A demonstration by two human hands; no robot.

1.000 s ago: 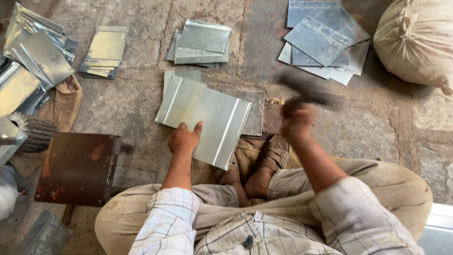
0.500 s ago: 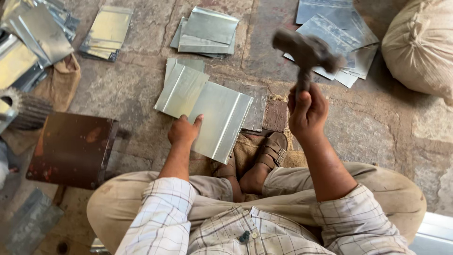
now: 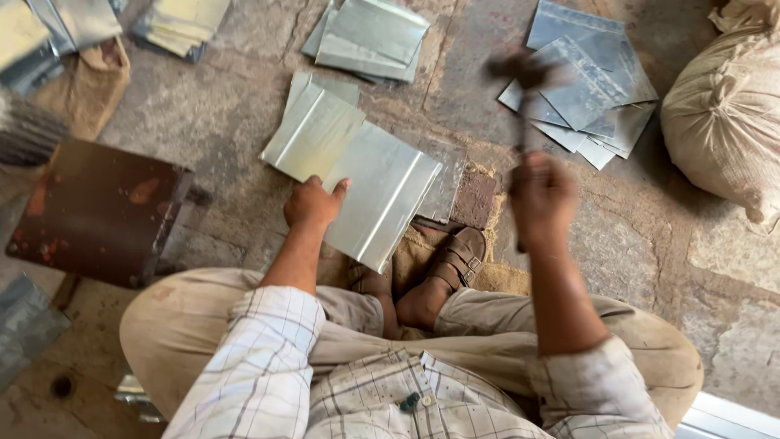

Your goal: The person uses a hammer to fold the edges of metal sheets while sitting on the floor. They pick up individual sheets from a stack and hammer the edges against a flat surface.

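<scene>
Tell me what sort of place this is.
Probably a small sheet-metal workshop, worked on the stone floor: stacks of cut metal sheets lie around, the left hand steadies a folded sheet, and the right hand swings a hammer.

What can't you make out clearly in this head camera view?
- Hammer: motion-blurred, so its head shape is unclear.
- Right hand: blurred, fingers indistinct.
- Sack: cut off by the right edge.
- Metal sheet under the left hand: near corner hides the ground beneath it.

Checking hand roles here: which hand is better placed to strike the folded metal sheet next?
Right. The right hand grips the raised hammer above the folded metal sheet, while the left hand presses flat on it, likely steadying it.
</scene>
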